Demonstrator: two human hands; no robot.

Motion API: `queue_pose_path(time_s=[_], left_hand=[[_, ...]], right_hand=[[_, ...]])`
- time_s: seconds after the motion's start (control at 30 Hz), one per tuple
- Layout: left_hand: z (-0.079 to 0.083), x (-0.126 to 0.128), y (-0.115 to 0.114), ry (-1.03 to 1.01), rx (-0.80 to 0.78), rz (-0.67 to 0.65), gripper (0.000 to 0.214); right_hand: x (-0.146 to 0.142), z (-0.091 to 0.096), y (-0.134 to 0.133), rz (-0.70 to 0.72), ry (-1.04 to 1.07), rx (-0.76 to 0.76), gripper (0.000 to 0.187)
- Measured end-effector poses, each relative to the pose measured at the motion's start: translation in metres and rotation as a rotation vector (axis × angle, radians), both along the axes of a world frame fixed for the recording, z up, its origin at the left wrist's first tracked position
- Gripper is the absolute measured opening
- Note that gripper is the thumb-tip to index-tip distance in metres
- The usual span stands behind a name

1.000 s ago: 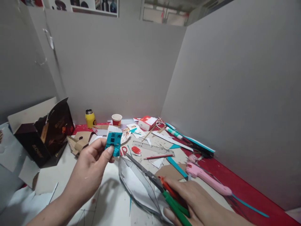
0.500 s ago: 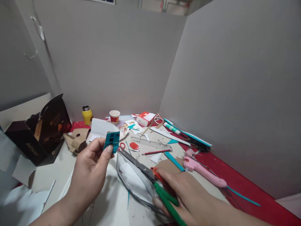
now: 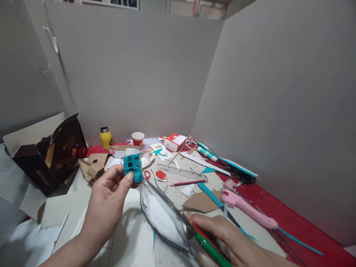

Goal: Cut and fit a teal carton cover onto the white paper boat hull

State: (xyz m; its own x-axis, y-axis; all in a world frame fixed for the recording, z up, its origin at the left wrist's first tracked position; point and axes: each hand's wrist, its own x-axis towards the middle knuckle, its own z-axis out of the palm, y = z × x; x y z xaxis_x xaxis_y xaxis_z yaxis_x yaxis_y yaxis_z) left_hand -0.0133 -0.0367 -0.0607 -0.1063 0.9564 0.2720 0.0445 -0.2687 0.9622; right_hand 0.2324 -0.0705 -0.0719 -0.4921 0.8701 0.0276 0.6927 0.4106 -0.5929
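Observation:
My left hand (image 3: 107, 202) is raised over the desk and pinches a small teal printed card piece (image 3: 132, 166) between thumb and fingers. My right hand (image 3: 233, 241) lies low at the bottom right, closed round scissors (image 3: 207, 244) with green and red handles. Their blades lie along the edge of a clear plastic sheet (image 3: 164, 218) lined with white paper, flat on the desk between my hands.
A pink glue gun (image 3: 247, 209), ruler (image 3: 180, 171), red pencil (image 3: 187, 183), glue stick (image 3: 207, 155), teal strips and paper scraps litter the red-and-white desk. Behind stand a yellow bottle (image 3: 106, 138), paper cup (image 3: 138, 139), small red-white box (image 3: 174, 142), and a dark open box (image 3: 48, 159). Grey partitions enclose the desk.
My right hand has drawn the scissors back toward me, so less of the blades shows. My left hand has turned the teal piece slightly; a white flap behind it no longer shows.

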Motion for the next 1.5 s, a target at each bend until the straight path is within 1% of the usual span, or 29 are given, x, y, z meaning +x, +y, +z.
queue_pose_path(time_s=[0.23, 0.4, 0.5, 0.6, 0.77, 0.9, 1.0, 1.17, 1.23, 1.33, 1.4, 1.5], left_hand=[[0.003, 0.001, -0.002, 0.117, 0.032, -0.005, 0.013], [0.004, -0.003, -0.002, 0.188, 0.021, -0.065, 0.012], [0.005, -0.004, -0.002, 0.215, -0.013, -0.129, 0.014], [0.008, -0.005, -0.002, 0.209, -0.039, -0.176, 0.014], [0.014, -0.009, -0.001, 0.192, -0.050, -0.168, 0.010], [0.017, -0.012, -0.002, 0.216, -0.055, -0.191, 0.009], [0.018, -0.014, 0.000, 0.217, -0.073, -0.226, 0.010], [0.014, -0.018, 0.005, 0.148, -0.121, -0.294, 0.012], [0.012, -0.018, 0.006, 0.108, -0.136, -0.274, 0.013], [0.010, -0.017, 0.007, 0.028, -0.126, -0.172, 0.012], [0.007, -0.015, 0.006, -0.024, -0.107, -0.112, 0.011], [0.001, -0.011, 0.006, -0.062, -0.092, -0.088, 0.010]], right_hand=[[0.001, 0.005, 0.008, 0.042, 0.045, -0.087, 0.015], [0.000, 0.017, 0.008, 0.020, 0.004, -0.114, 0.017], [-0.001, 0.027, 0.008, 0.045, -0.018, -0.115, 0.017], [0.000, 0.032, 0.010, 0.080, -0.029, -0.102, 0.016], [0.005, 0.031, 0.011, 0.072, -0.024, -0.098, 0.015], [0.007, 0.029, 0.010, 0.081, 0.008, -0.094, 0.015], [0.007, 0.029, 0.010, 0.076, 0.012, -0.078, 0.015], [0.009, 0.027, 0.009, 0.070, 0.007, -0.097, 0.011], [0.010, 0.025, 0.008, 0.059, 0.006, -0.107, 0.010], [0.009, 0.022, 0.008, 0.038, 0.003, -0.093, 0.010], [0.008, 0.019, 0.008, 0.021, 0.000, -0.058, 0.012], [0.006, 0.011, 0.010, 0.007, -0.030, 0.021, 0.016]])
